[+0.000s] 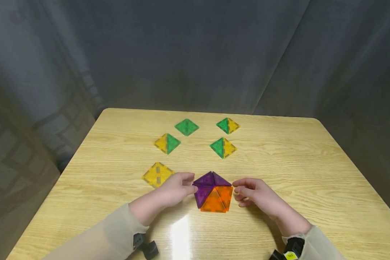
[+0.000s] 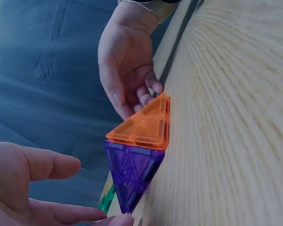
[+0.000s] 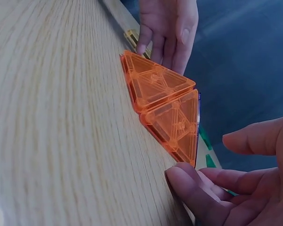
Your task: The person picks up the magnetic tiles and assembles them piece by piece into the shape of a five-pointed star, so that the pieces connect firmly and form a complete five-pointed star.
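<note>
A low five-sided pyramid of translucent triangular magnetic tiles (image 1: 214, 203) stands on the table, purple at its back and left, orange at its front and right. My left hand (image 1: 178, 188) is at its left side, thumb and fingers apart. In the left wrist view, that hand's lower fingertips (image 2: 120, 220) come right at the bottom corner of a purple tile (image 2: 129, 172). On the other side is my right hand (image 1: 255, 193), fingers loosely bent. Its fingertips (image 3: 181, 176) lie close to the corner of an orange tile (image 3: 177, 125) in the right wrist view.
Flat diamonds, each of two triangular tiles, lie farther back: a green one (image 1: 186, 127), yellow-green ones (image 1: 167, 143) and green-yellow ones (image 1: 223, 147). A yellow diamond (image 1: 156, 174) lies just beyond my left hand, partly covered by it. Dark curtains (image 1: 188, 54) hang behind the wooden table (image 1: 295, 162).
</note>
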